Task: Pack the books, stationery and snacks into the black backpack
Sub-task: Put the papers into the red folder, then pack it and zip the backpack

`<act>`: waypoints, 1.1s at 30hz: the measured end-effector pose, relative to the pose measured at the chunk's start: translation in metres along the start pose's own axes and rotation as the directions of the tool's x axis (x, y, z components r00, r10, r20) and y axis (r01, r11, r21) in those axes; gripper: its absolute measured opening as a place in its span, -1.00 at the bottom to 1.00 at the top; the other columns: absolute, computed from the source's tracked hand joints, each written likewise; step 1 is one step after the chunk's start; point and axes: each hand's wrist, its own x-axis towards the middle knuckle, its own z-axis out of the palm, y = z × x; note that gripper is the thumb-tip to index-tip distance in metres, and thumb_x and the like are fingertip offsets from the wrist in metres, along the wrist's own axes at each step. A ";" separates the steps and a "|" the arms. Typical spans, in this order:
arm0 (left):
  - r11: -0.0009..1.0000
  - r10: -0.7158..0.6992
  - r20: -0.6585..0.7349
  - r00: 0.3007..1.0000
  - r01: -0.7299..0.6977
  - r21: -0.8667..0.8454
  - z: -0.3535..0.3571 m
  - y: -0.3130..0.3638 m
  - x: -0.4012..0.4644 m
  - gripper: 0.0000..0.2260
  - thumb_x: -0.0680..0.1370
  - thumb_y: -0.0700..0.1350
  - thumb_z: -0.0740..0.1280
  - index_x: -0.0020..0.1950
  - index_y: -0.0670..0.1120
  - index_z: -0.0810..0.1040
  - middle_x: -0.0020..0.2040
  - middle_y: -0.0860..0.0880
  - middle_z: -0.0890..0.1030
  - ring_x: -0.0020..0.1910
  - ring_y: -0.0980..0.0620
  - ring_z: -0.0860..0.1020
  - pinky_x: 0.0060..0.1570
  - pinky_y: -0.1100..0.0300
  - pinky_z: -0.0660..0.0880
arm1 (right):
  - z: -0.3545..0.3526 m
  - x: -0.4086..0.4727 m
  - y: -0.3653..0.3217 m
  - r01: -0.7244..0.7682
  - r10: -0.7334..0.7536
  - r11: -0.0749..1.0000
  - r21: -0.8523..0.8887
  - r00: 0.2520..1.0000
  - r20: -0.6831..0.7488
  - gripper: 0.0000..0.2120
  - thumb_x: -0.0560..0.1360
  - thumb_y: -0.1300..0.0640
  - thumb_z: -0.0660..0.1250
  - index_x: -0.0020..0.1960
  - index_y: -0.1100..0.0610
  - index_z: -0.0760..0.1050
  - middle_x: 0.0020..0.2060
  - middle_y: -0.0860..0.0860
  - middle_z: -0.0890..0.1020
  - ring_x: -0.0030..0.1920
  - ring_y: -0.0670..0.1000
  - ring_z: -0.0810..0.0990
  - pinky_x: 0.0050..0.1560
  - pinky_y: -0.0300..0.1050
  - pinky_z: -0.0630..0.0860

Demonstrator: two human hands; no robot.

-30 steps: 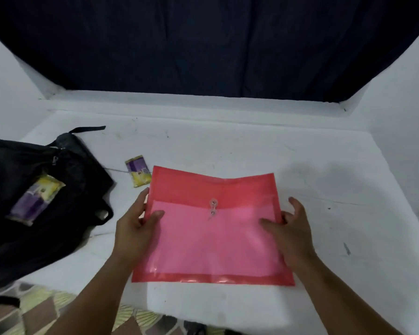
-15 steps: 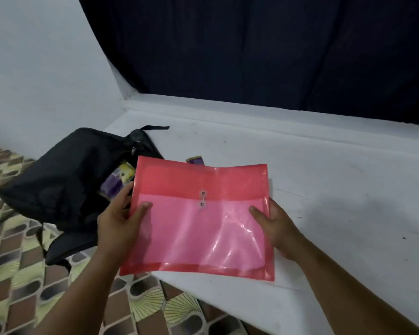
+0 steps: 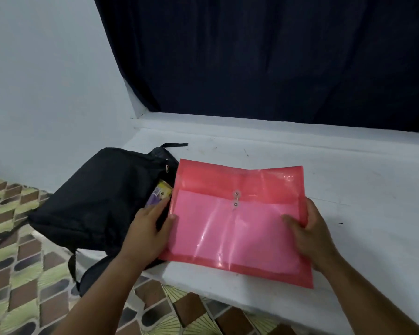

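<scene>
A translucent pink-red plastic envelope folder [image 3: 237, 223] with a string-button clasp is held just above the white ledge. My left hand [image 3: 150, 228] grips its left edge, thumb on top. My right hand [image 3: 310, 233] grips its right edge. The black backpack [image 3: 94, 201] lies at the ledge's left end, partly hanging over the floor, right beside the folder's left edge. A yellow and purple snack packet [image 3: 161, 193] pokes out of the backpack's opening, just above my left hand.
The white ledge [image 3: 348, 180] runs to the right and back to a raised sill. A dark curtain [image 3: 264, 56] hangs behind it. A white wall stands at the left. Patterned floor tiles [image 3: 15, 262] lie below the ledge's front edge.
Both hands have lifted the folder off the ledge and carried it left up to the backpack's opening. The loose snack packet on the ledge is now hidden behind the folder.
</scene>
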 end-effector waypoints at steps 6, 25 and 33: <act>0.985 0.035 0.133 0.991 -0.056 0.161 0.009 -0.047 0.002 -0.49 0.52 0.39 0.14 -0.05 0.03 0.68 -0.06 0.11 0.65 0.03 0.06 0.47 0.11 0.10 0.46 | 0.000 -0.016 -0.010 0.002 0.006 0.998 0.066 0.993 -0.119 -0.69 0.53 0.22 0.39 0.18 -0.09 0.46 0.00 -0.09 0.65 0.01 -0.01 0.62 0.01 -0.02 0.53; 0.946 -0.103 0.063 0.993 0.078 0.315 0.007 -0.007 0.012 -0.75 0.57 0.14 0.34 0.00 0.00 0.69 0.13 0.07 0.62 0.17 -0.11 0.51 0.10 -0.02 0.45 | -0.030 0.005 -0.017 -0.072 0.145 0.953 0.294 0.961 -0.235 -0.63 0.53 0.23 0.37 0.23 -0.13 0.45 0.05 -0.10 0.62 0.08 0.06 0.60 0.13 0.07 0.54; 0.970 -0.115 -0.356 0.927 0.183 0.161 -0.040 -0.001 0.027 -0.87 0.64 -0.18 0.26 -0.07 -0.19 0.52 -0.14 -0.15 0.57 -0.15 -0.20 0.54 -0.15 0.07 0.37 | -0.047 0.018 -0.009 -0.088 0.186 0.921 0.379 0.955 -0.229 -0.67 0.53 0.26 0.37 0.10 -0.15 0.49 -0.04 -0.16 0.61 0.04 0.03 0.58 0.13 0.00 0.49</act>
